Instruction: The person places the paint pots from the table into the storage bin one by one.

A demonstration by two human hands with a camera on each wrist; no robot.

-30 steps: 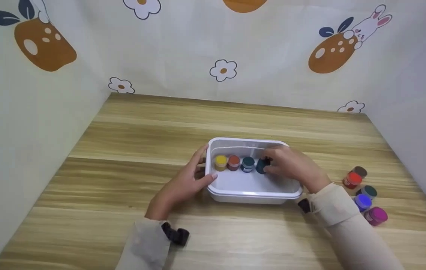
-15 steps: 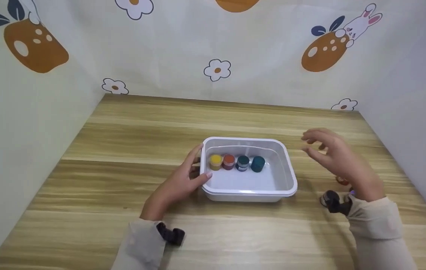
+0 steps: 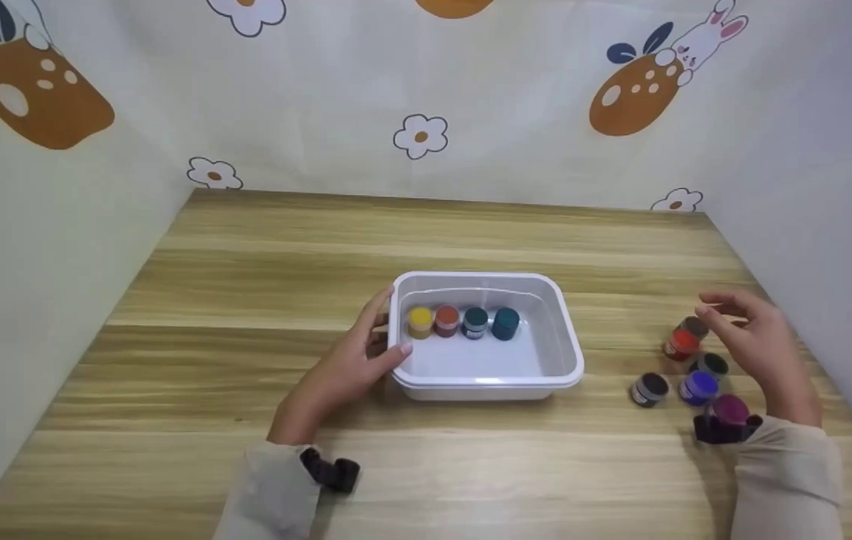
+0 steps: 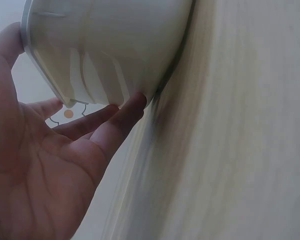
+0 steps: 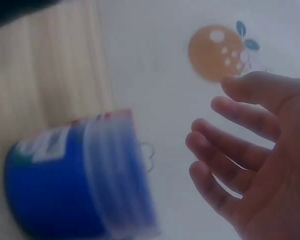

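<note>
My left hand [image 3: 343, 364] holds the left side of a white plastic tub [image 3: 486, 381], thumb over the rim and fingers against the outer wall, as the left wrist view shows. Inside, small paint jars stand in a row: yellow [image 3: 420, 322], orange-red [image 3: 446, 321], dark green [image 3: 475, 322] and teal [image 3: 505, 323]. My right hand [image 3: 760, 345] hovers with loosely bent fingers and nothing in them. Its fingertips are beside a dark brown-lidded jar [image 3: 694, 327] and a red jar [image 3: 681, 345]. A blue jar [image 5: 55, 190] looms large in the right wrist view.
Near the right hand also stand a dark green jar [image 3: 711, 366], a black-lidded jar [image 3: 649, 390] and a magenta jar [image 3: 730, 409], partly behind the wrist strap [image 3: 718, 430]. Printed cloth walls [image 3: 321, 97] enclose the wooden table [image 3: 208, 360].
My right hand has let go of the teal jar inside the tub, lifted out and moved right over to the loose jars. The left hand keeps its hold on the tub.
</note>
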